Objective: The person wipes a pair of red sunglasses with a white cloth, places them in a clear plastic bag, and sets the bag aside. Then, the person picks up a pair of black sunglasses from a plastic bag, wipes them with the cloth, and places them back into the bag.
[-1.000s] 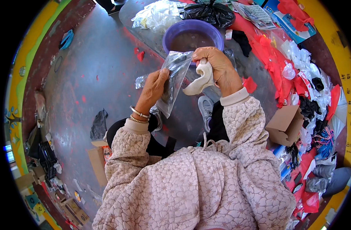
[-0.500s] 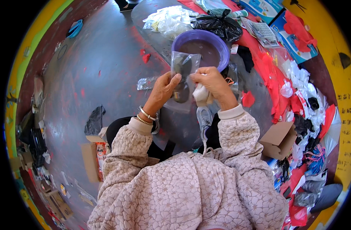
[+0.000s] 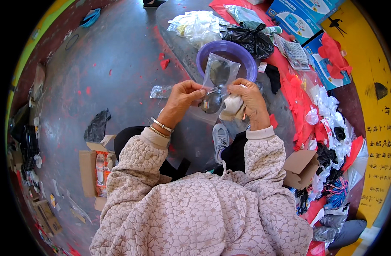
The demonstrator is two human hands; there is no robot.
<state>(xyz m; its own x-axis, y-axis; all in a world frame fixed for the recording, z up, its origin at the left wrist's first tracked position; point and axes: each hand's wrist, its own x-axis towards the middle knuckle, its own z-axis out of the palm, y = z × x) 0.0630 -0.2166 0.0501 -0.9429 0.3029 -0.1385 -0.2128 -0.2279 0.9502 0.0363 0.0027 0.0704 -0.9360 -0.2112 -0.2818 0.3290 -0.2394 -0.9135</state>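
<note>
In front of me is a clear plastic bag (image 3: 232,66) with what looks like a pair of sunglasses (image 3: 211,103) in it, two dark rounded lenses, one bearing a small coloured sticker. My left hand (image 3: 181,100) pinches the bag's left side between thumb and fingers. On the other side, my right hand (image 3: 251,101) grips the bag's edge with thumb and forefinger. A crumpled whitish cloth (image 3: 233,107) is tucked in the right hand, below the pinch. Behind the bag stands a purple basin (image 3: 204,50), partly covered by it.
White plastic bags (image 3: 199,24) and a black bag (image 3: 251,42) lie beyond the basin. An open carton (image 3: 88,173) with orange packets is at my left, another carton (image 3: 301,168) at my right. Red cloth (image 3: 292,106) and plastic bags are heaped along the right.
The bag has tilted and its far end leans right, so both dark lenses now show more clearly. Both hands keep their hold; the cloth stays in my right hand. The view has shifted slightly.
</note>
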